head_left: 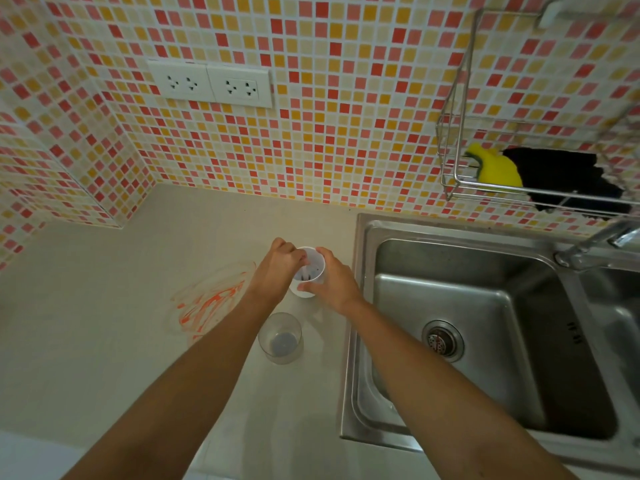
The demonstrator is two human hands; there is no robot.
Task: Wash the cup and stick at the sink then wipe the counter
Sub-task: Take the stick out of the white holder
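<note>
A white cup stands on the beige counter just left of the sink. My right hand grips the cup's right side. My left hand reaches over its rim with fingers pinched, apparently on a thin stick that shows dark inside the cup. A clear glass with a little liquid stands nearer to me. An orange smear stains the counter to the left of the cup.
A steel sink with a drain fills the right side, and its faucet is at the far right. A wire rack on the tiled wall holds a yellow sponge and a black cloth. Wall sockets sit above the counter.
</note>
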